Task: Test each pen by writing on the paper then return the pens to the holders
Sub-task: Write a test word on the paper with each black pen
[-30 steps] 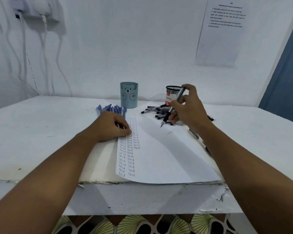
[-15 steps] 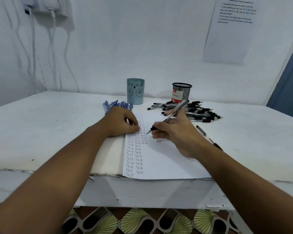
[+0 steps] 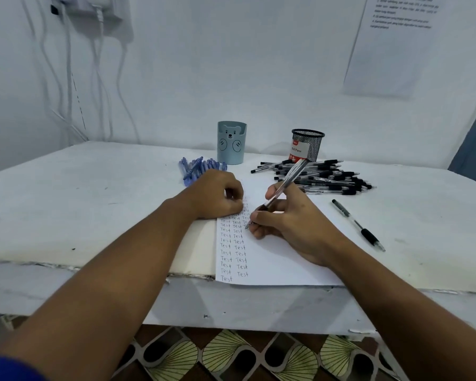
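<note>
The white-covered table [image 3: 80, 204] carries everything, and the white sheet of paper [image 3: 280, 259] lying at its near edge serves as the landmark. Columns of the handwritten word "Test" run down the paper's left side. Beyond the paper's far right corner lies a heap of clear-barrelled black-capped pens [image 3: 322, 176], and behind that heap stands the black wire-mesh holder [image 3: 308, 145]. Beyond the paper's far left corner stands the pale blue bear-faced holder [image 3: 231, 143], with a cluster of blue pens [image 3: 197, 167] on the table in front of it. To the right of the paper, apart from it, lies a single black-gripped pen [image 3: 357, 225].

The left hand [image 3: 217, 196] rests on the paper's upper left part, fingers curled loosely under, pinning the sheet and gripping nothing. The right hand [image 3: 289, 218] pinches a clear black-tipped pen [image 3: 283, 187] between thumb and fingers, its tip touching the paper at the right end of the written rows.

The step in hand looks to be the test stroke itself. To do it well, keep the left hand's weight on the sheet so it cannot slide off the table edge, press lightly, and write in the blank space beside the existing words so fresh ink is easy to judge.
</note>
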Action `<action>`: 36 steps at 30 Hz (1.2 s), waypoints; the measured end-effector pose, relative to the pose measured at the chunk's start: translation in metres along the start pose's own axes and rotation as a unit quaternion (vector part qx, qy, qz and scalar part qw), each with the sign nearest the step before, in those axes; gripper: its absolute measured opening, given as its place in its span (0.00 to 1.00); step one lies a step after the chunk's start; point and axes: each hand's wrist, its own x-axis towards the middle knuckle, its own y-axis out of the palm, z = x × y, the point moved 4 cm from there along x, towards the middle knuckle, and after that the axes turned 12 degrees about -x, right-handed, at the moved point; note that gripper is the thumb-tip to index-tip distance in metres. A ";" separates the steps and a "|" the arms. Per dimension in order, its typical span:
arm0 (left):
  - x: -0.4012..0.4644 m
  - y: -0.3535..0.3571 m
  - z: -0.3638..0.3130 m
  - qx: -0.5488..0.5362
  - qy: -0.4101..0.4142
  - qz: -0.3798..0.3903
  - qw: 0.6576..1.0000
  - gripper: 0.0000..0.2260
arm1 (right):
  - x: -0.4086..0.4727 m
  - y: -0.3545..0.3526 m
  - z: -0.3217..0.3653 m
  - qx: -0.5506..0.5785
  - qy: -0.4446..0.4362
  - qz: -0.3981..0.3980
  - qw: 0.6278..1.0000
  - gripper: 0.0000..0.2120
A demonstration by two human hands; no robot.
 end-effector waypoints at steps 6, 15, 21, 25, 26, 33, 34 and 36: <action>-0.003 -0.002 0.002 -0.040 -0.012 -0.016 0.999 0.03 | -0.001 -0.001 0.001 -0.015 0.001 -0.014 1.000 0.19; -0.003 -0.003 0.005 -0.064 -0.038 -0.019 0.997 0.04 | -0.001 0.000 -0.001 -0.031 0.002 -0.021 0.999 0.17; -0.003 -0.003 0.003 -0.048 -0.026 -0.020 0.998 0.04 | 0.001 0.001 -0.004 -0.086 -0.008 -0.033 0.996 0.17; -0.003 -0.002 0.003 -0.053 -0.030 -0.020 0.998 0.04 | 0.001 0.001 -0.004 -0.099 -0.012 -0.034 0.994 0.17; -0.003 -0.002 0.004 -0.055 -0.031 -0.020 0.998 0.04 | 0.001 0.001 -0.004 -0.101 -0.012 -0.035 0.994 0.17; -0.003 -0.003 0.003 -0.059 -0.038 -0.020 0.997 0.04 | 0.001 0.002 -0.002 -0.091 -0.006 -0.019 0.996 0.18; -0.003 -0.003 0.003 -0.059 -0.039 -0.018 0.997 0.04 | 0.001 0.002 -0.002 -0.084 -0.003 -0.018 0.996 0.18; -0.004 -0.003 0.003 -0.059 -0.040 -0.017 0.997 0.04 | 0.000 0.001 -0.001 -0.062 0.004 -0.020 0.998 0.17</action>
